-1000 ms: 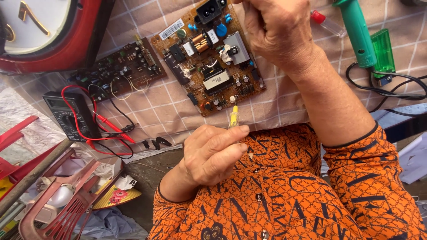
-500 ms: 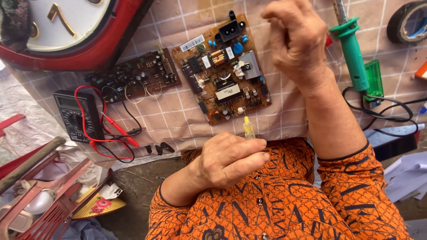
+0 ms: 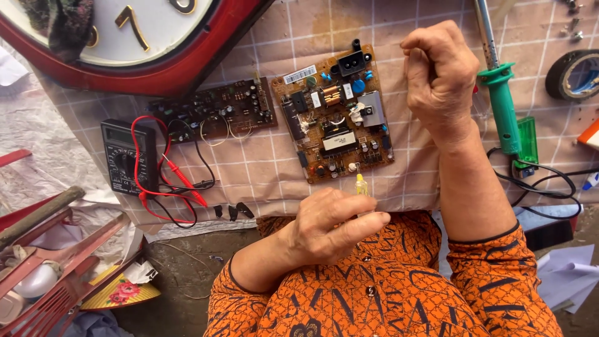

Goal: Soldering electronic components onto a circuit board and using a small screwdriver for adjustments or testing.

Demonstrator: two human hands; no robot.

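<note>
Resting against the orange patterned shirt (image 3: 387, 293), the left hand (image 3: 331, 228) is shown clenched on a small yellow-tipped tool (image 3: 360, 185), whose tip stands up just above the fingers. Directly beyond that tip, the near edge of a checked cloth (image 3: 262, 168) is seen, on which a brown circuit board (image 3: 334, 112) is laid flat, its lower edge just beside the tool tip. To the right of the board, the right hand (image 3: 440, 78) is held in a fist above the cloth; whether anything is gripped inside cannot be told. Just right of this hand, a green-handled soldering iron (image 3: 502, 106) is laid lengthwise, with black cable (image 3: 543, 181) looped near the forearm. Left of the left hand, a dark circuit board (image 3: 215, 109) and a black multimeter (image 3: 128, 156) with red leads (image 3: 181, 181) are placed; a bare strip of cloth is left between them and the brown board. Farthest off, a red-rimmed clock (image 3: 143, 75) and a roll of black tape (image 3: 574, 75) are seen at the cloth's far side.
</note>
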